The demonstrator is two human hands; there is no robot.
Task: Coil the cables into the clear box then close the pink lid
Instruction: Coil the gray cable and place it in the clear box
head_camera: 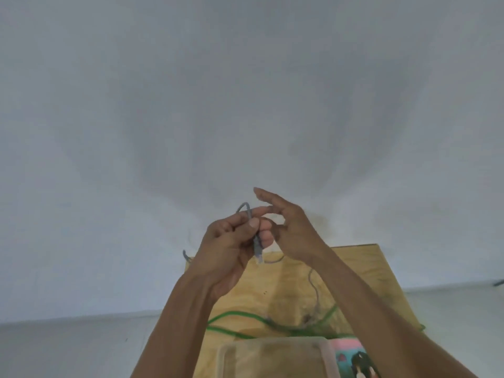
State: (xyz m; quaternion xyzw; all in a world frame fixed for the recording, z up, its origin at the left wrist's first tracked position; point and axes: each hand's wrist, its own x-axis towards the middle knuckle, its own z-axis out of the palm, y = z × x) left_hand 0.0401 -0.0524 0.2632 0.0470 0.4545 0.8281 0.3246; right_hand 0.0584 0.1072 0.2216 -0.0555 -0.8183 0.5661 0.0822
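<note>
A: Above the table [362,257], we've got the grey cable [256,245] pinched in the left hand [231,241], plug hanging just below the grip. Right hand [289,227] spread, fingers loose, looping 1 turn.

B: Looks light, limp, springy; coil will likely unwind unless we clamp the crossing. Green cable [245,317] lies under the grip, clear box [272,356] nearest us, pink lid [349,350] beside.

Grey cable [257,248] between raised hands [234,241]
</note>
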